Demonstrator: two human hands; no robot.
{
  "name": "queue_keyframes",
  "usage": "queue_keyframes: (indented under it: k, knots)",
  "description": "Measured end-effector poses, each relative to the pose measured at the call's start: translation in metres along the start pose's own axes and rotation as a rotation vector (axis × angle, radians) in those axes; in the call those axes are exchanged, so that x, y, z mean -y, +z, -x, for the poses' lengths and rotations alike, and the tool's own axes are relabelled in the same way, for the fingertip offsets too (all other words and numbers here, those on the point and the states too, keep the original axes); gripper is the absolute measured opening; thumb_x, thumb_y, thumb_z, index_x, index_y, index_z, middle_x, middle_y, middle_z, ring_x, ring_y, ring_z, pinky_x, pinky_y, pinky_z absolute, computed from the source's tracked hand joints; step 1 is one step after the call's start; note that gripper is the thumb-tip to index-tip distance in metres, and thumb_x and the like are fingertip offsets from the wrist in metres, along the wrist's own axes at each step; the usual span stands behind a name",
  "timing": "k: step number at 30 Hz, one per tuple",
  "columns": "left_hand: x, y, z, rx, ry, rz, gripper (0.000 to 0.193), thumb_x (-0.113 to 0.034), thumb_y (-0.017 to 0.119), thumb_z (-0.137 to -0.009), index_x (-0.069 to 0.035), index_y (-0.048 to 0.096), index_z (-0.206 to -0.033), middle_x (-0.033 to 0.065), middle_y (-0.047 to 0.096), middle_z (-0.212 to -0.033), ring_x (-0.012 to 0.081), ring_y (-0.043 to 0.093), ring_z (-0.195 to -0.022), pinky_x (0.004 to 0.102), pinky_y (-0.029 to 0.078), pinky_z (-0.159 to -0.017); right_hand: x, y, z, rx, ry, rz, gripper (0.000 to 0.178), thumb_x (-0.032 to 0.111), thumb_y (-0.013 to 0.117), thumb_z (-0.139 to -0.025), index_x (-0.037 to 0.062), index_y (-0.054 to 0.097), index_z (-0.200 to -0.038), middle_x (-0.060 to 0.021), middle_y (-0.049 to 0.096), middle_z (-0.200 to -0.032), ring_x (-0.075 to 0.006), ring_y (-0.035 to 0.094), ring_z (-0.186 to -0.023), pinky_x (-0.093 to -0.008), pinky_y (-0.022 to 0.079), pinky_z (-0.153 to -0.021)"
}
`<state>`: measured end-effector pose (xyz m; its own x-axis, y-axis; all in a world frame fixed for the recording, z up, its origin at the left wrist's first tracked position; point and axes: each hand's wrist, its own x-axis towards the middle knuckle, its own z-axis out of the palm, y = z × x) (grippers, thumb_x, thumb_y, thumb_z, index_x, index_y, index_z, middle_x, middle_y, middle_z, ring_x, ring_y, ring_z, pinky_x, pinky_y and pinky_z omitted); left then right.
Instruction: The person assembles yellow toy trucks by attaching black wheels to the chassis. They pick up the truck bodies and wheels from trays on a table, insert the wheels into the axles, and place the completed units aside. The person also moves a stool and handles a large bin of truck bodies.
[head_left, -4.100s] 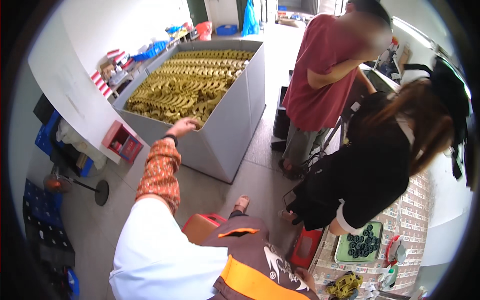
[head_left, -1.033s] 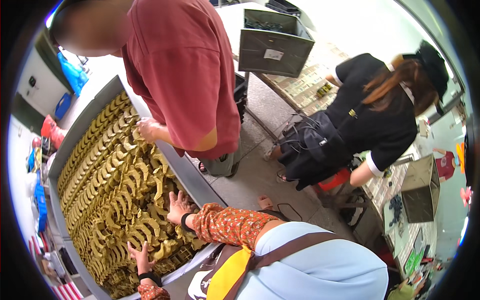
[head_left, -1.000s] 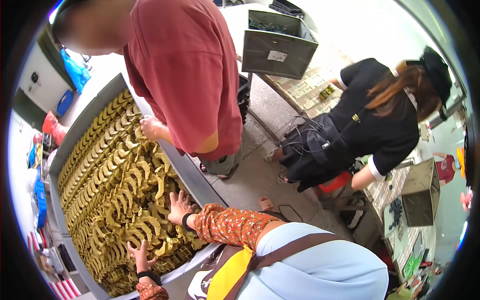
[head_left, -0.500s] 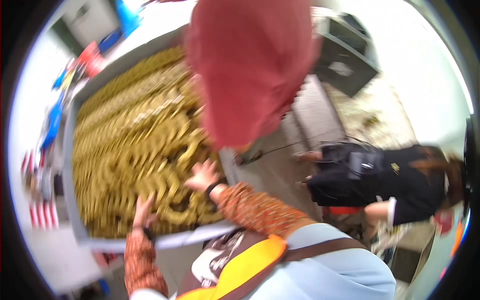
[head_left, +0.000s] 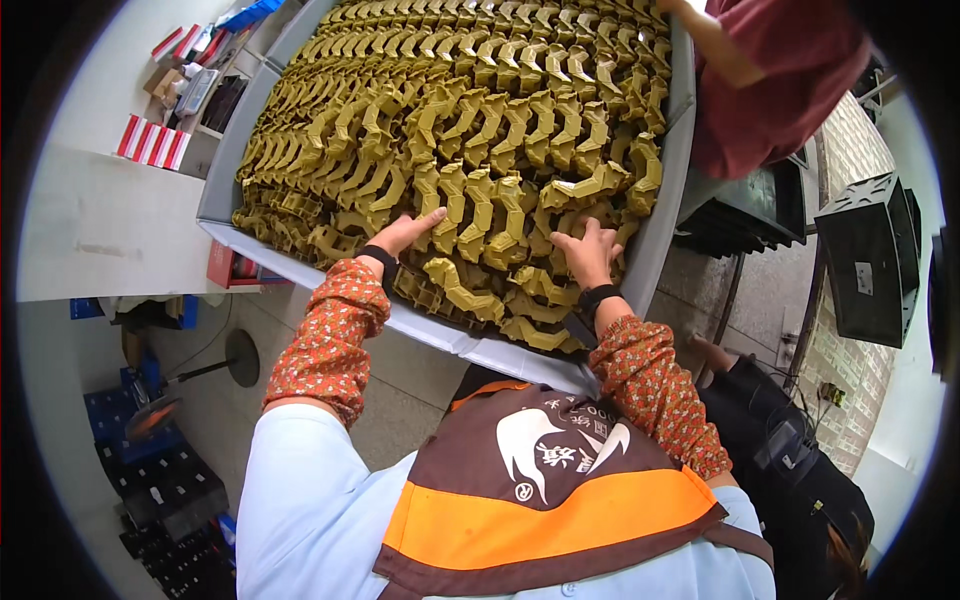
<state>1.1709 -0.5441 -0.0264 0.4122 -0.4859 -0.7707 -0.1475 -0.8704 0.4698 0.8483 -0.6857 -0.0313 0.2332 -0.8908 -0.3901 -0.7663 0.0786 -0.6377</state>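
Observation:
A large grey bin point(head_left: 455, 335) holds many olive-yellow, bent molded parts point(head_left: 475, 205), nested in rows. My left hand point(head_left: 402, 236) rests at the left end of a short row near the front, one finger stretched along a part and the others partly hidden. To the right, my right hand point(head_left: 590, 254) reaches down among the parts, thumb and fingers apart and touching them. Neither hand has a part lifted. Several loose parts point(head_left: 465, 290) lie tilted between my hands and the bin's near wall. Black bands circle both wrists, below patterned orange sleeves.
A person in a dark red top point(head_left: 780, 80) stands at the bin's far right, an arm over its edge. Another person in black point(head_left: 790, 460) is at lower right. Black crates point(head_left: 745, 215) stand right of the bin. A white table point(head_left: 110, 225) and a fan point(head_left: 240, 358) are left.
My view has swung, so the bin now sits higher and further right. The person in red has shifted from the middle to the right. My hands stay among the parts.

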Motion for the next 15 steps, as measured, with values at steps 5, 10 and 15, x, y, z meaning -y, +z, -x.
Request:
queue_keyframes:
  k: [5, 10, 15]
  knots:
    - [0.013, 0.008, -0.022, -0.036, 0.090, 0.055, 0.134, -0.080, 0.074, -0.068, 0.014, 0.024, -0.150, 0.0278, 0.034, -0.155, 0.0339, 0.031, -0.146, 0.0429, 0.029, -0.118, 0.009, -0.003, 0.013, 0.129, -0.057, 0.088, 0.074, 0.056, 0.071, -0.077, 0.0119, 0.057, -0.135, -0.0205, 0.033, -0.147, -0.0450, 0.026, -0.138, -0.0633, 0.026, -0.110]
    - [0.017, -0.003, -0.004, 0.028, 0.228, 0.084, 0.146, -0.077, 0.077, -0.067, 0.012, 0.002, -0.154, 0.0271, 0.024, -0.161, 0.0343, 0.022, -0.150, 0.0431, 0.024, -0.120, 0.026, 0.005, 0.031, 0.139, -0.106, 0.164, 0.080, 0.059, 0.072, -0.075, 0.0159, 0.053, -0.140, -0.0212, 0.036, -0.150, -0.0452, 0.026, -0.142, -0.0682, 0.019, -0.110]
    - [-0.018, -0.006, 0.045, 0.175, 0.107, 0.259, 0.137, -0.077, 0.078, -0.066, -0.004, 0.007, -0.159, 0.0221, 0.008, -0.163, 0.0367, 0.022, -0.148, 0.0592, 0.025, -0.116, 0.007, 0.004, 0.010, -0.131, -0.058, -0.112, 0.060, 0.043, 0.079, -0.072, 0.0066, 0.055, -0.113, -0.0196, 0.054, -0.118, -0.0396, 0.050, -0.115, -0.0528, 0.040, -0.097]
